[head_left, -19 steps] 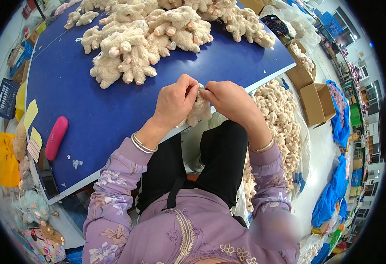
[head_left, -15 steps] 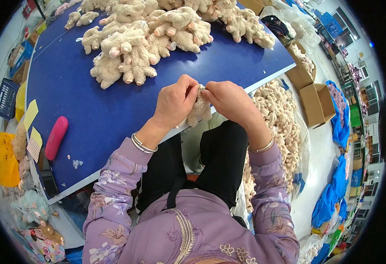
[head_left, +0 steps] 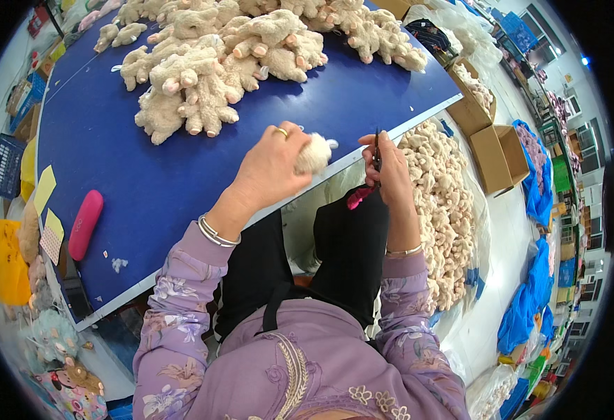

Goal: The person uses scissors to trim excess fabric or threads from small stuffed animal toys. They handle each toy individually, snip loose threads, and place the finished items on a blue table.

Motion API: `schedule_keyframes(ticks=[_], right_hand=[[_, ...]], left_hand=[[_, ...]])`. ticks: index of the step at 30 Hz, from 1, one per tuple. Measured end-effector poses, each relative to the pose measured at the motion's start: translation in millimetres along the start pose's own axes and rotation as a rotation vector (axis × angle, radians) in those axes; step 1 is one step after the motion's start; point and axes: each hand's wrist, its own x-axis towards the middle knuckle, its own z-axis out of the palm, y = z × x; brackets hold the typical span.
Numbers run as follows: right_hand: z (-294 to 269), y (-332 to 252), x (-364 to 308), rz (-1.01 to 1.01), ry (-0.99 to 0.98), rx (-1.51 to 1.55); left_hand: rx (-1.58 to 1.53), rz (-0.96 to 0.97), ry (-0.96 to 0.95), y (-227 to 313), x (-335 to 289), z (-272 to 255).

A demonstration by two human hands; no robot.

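Note:
My left hand (head_left: 268, 161) is closed round a small cream plush piece (head_left: 313, 155) over the table's near edge. A white tab sticks out of the plush on its right side. To the right, apart from it, my right hand (head_left: 393, 171) grips what look like dark, slim scissors (head_left: 377, 155), point upward. A magenta wrapped end (head_left: 359, 197) hangs below that hand's fingers, over my right thigh. The fingers partly hide the tool. Ahead of my hands, a heap of cream plush toys (head_left: 202, 77) with pinkish feet lies on the blue table (head_left: 118, 168).
On the table's left lie a pink oblong case (head_left: 86, 224), yellow paper slips (head_left: 45, 187) and a bit of fluff (head_left: 119, 264). Right of my legs stands a big sack of small cream plush pieces (head_left: 447, 210). Open cardboard boxes (head_left: 499, 157) and blue bags (head_left: 524, 308) stand beyond it.
My hands, earlier together on the plush, have come apart. My right hand has moved right and now shows the scissors. My left hand keeps the plush, which has turned and lifted.

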Motion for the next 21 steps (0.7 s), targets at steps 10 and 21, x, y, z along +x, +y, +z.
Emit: schedule_keyframes(ticks=[10, 21], right_hand=[[58, 13, -37, 0.016, -0.216, 0.214], [70, 3, -36, -0.030, -0.032, 0.231]], left_hand=[[-1.610, -0.443, 0.088, -7, 9, -4], [-1.451, -0.369, 0.166, -15, 7, -1]])
